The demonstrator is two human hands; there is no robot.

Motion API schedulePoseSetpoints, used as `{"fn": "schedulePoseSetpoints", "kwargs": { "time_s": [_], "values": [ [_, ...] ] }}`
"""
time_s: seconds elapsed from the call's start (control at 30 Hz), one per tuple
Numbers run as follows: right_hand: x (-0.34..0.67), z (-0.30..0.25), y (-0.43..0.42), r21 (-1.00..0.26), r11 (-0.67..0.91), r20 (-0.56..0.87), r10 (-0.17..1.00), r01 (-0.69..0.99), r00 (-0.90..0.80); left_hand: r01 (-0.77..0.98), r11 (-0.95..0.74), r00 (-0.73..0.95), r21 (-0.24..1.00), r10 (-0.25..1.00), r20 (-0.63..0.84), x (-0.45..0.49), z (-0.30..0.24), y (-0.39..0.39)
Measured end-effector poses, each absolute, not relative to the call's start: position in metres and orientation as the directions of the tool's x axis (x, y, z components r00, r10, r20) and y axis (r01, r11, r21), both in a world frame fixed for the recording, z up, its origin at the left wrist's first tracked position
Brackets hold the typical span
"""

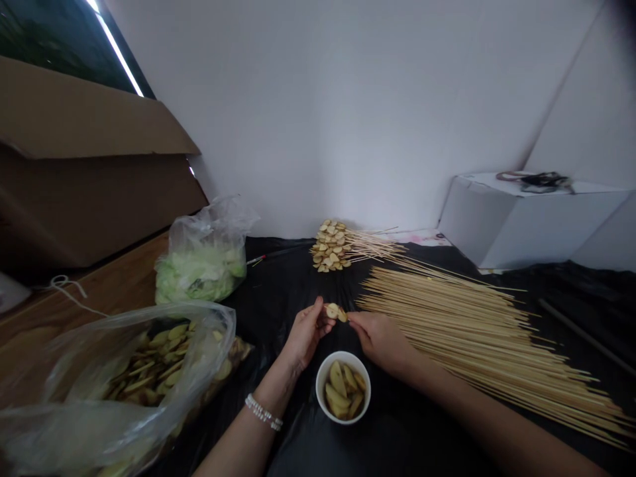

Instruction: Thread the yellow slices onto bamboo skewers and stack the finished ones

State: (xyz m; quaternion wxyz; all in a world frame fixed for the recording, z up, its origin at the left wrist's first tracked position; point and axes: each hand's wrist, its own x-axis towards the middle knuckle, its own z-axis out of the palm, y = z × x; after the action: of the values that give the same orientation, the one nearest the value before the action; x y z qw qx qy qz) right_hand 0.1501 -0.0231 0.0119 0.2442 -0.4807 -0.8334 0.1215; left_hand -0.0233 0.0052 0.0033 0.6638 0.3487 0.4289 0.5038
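My left hand (309, 331) pinches pale round slices (332, 310), which look like potato, between thumb and fingers above the black sheet. On the other side of these slices, my right hand (380, 338) is closed with its fingertips at a skewer, most of which is hidden by the hand. Just below both hands stands a white tub (342, 422) holding several wedge-like slices (338, 381). Beyond the hands lies a pile of threaded slices (330, 246), their sticks pointing right. To the right of my right hand spreads a wide layer of bare wooden skewers (462, 331).
An open plastic bag of slices (154, 364) lies at the left. Behind it sits a clear bag with pale green pieces (201, 268). A cardboard box (89, 192) stands far left, and a white box (536, 222) with dark items on top at the back right.
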Motion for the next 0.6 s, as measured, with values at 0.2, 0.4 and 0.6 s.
{"fn": "schedulePoseSetpoints", "kwargs": {
  "time_s": [0.2,0.4,0.6],
  "values": [
    [0.1504,0.0092,-0.0208,-0.427,0.511,0.270,0.859,0.746,-0.434,-0.348,0.254,0.119,0.903,0.967,-0.226,-0.0230,0.0039,0.0055],
    [0.1518,0.0092,-0.0202,-0.421,0.494,0.228,0.869,0.761,-0.438,-0.320,0.280,0.116,0.905,0.960,-0.256,-0.0230,0.0029,0.0078],
    [0.1526,0.0094,-0.0194,-0.386,0.516,0.261,0.856,0.765,-0.446,-0.306,0.285,0.123,0.908,0.958,-0.259,-0.0222,0.0036,0.0076]
  ]
}}
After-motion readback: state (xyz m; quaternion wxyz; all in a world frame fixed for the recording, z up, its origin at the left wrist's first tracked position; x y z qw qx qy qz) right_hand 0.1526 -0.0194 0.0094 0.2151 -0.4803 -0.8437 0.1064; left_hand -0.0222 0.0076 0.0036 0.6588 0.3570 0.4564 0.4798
